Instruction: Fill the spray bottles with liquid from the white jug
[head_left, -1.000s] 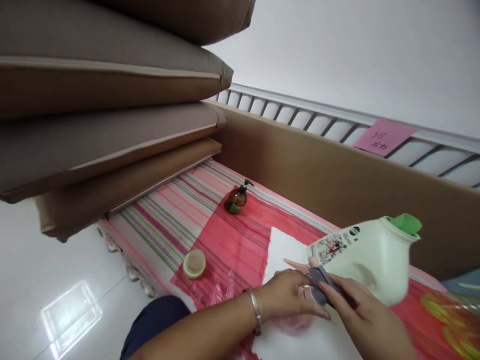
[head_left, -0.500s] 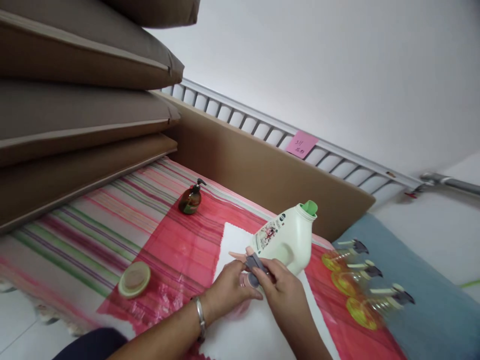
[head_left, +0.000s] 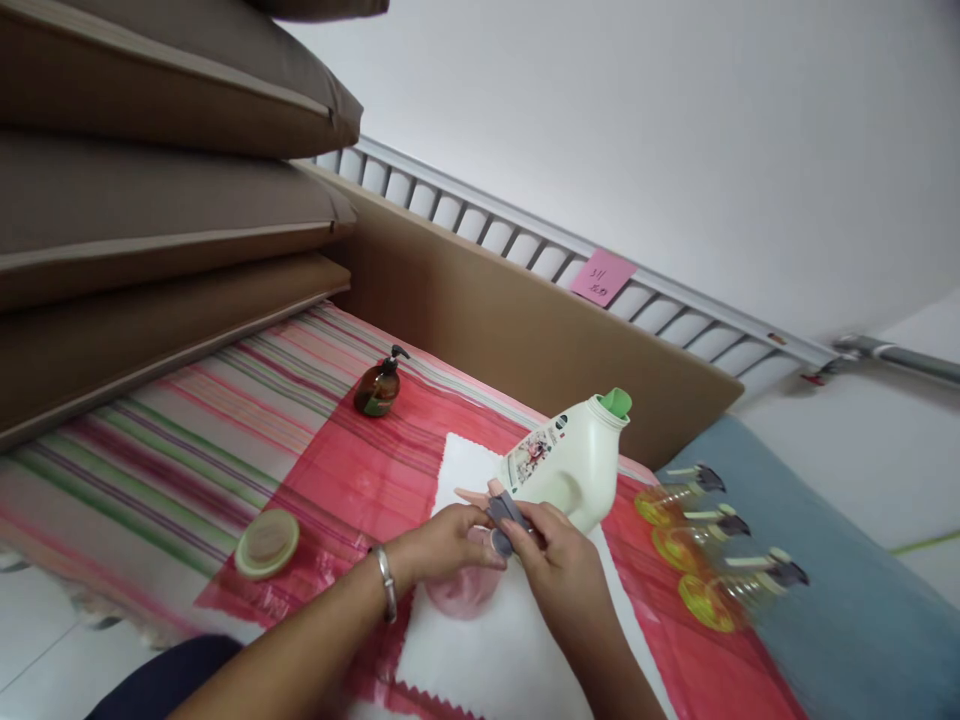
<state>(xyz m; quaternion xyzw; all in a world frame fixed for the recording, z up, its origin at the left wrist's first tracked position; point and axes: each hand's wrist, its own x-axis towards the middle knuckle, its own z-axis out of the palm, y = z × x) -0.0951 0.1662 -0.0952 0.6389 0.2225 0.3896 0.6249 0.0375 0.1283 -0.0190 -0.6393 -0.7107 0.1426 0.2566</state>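
My left hand (head_left: 450, 540) is closed around the neck of a translucent pink spray bottle (head_left: 463, 594), whose body shows below it. With its fingers and thumb, my right hand (head_left: 559, 555) grips the grey trigger spray head (head_left: 508, 512) with its pink nozzle. Whether the head is seated on the neck is hidden by my fingers. The bottle is over a white cloth (head_left: 487, 665) with zigzag edges. Just beyond my hands stands a pale green detergent jug (head_left: 600, 455) with a green spout in its mouth.
Several objects surround the cloth: a brown pump bottle (head_left: 377, 390), a round lidded tub (head_left: 267, 545), and three yellow-based spray bottles (head_left: 705, 602) at right. Red plastic sheeting (head_left: 330, 470) covers part of the striped cloth. Stacked cushions (head_left: 172, 190) and a brown board (head_left: 480, 310) border the area.
The view has shifted slightly, so everything sits a little higher. More of the pink bottle's body now shows beneath my left hand. Both hands keep their grip.
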